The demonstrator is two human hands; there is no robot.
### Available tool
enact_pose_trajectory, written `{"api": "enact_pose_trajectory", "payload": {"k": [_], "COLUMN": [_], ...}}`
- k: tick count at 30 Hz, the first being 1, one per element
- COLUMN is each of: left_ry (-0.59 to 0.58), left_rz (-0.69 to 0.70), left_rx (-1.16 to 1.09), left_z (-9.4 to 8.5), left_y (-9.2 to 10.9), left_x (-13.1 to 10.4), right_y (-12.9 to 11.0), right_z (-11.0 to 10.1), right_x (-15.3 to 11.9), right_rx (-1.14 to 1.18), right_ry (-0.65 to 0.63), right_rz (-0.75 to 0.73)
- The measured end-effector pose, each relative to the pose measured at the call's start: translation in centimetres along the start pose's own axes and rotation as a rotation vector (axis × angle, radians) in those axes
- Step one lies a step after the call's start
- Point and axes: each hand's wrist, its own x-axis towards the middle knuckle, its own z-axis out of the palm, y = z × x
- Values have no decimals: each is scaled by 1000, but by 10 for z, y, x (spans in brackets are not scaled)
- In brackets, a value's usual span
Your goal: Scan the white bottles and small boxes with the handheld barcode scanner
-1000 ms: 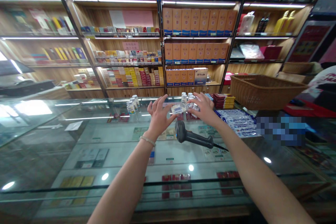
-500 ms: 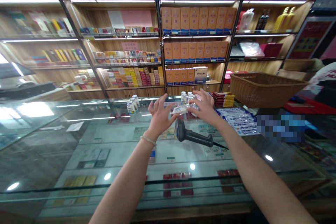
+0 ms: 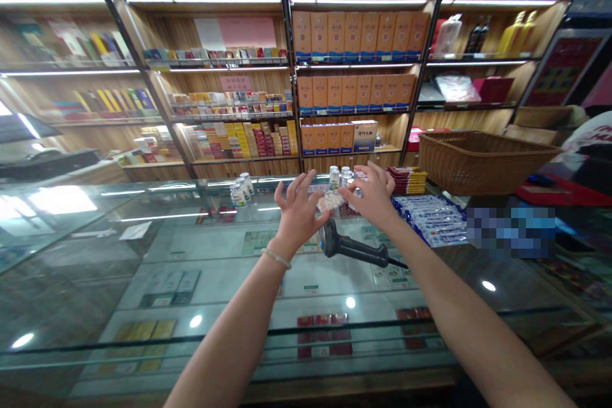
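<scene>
Both of my hands are raised over the glass counter, around a small clear pack of whitish pieces [image 3: 331, 200]. My left hand [image 3: 297, 211], with a beaded bracelet at the wrist, has its thumb and a finger at the pack's left end; its other fingers are spread upward. At the right end, my right hand [image 3: 371, 194] pinches the pack between thumb and fingers. A black handheld barcode scanner [image 3: 356, 250] lies on the glass just below the hands. Behind the hands stand small white-capped bottles [image 3: 333, 177], partly hidden by my right hand.
More small bottles [image 3: 239, 194] stand to the left. Right of my hands lie blue-and-white packets [image 3: 430, 220], a stack of red and yellow packs [image 3: 407, 181] and a wicker basket [image 3: 482, 159]. Goods show beneath the glass counter [image 3: 224, 296]; stocked shelves [image 3: 220, 118] line the back.
My left hand has shifted slightly right and its wrist has turned a little. The pack has turned, so its whitish pieces show more plainly. The scanner has stayed put.
</scene>
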Motion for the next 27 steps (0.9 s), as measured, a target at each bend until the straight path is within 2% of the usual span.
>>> {"api": "enact_pose_trajectory", "payload": {"k": [4,8,12,16,19,23,27], "left_ry": [3,-13,-55,-91,-100,-91,-21], "left_rz": [-107,-202,-215,-188,-180,-192,-234], "left_rx": [-64,-131,-174,-188,-188,-195,-189], "left_z": [0,4,5,4,5,7,7], "left_y": [2,1,1,0,0,-1,-1], "left_x": [1,3,5,5,5,5,6], "right_y": [5,13,17,15,13,7,1], "right_z": [0,2,5,6,7,10,11], "right_x": [2,3,1,1,1,-1,-2], "right_rx": [90,197,211,246,274,274,266], "right_ry": [-10,-120,-229,-278,-262,-173,-75], "right_rz": [0,27,13,-23,-26,10,52]}}
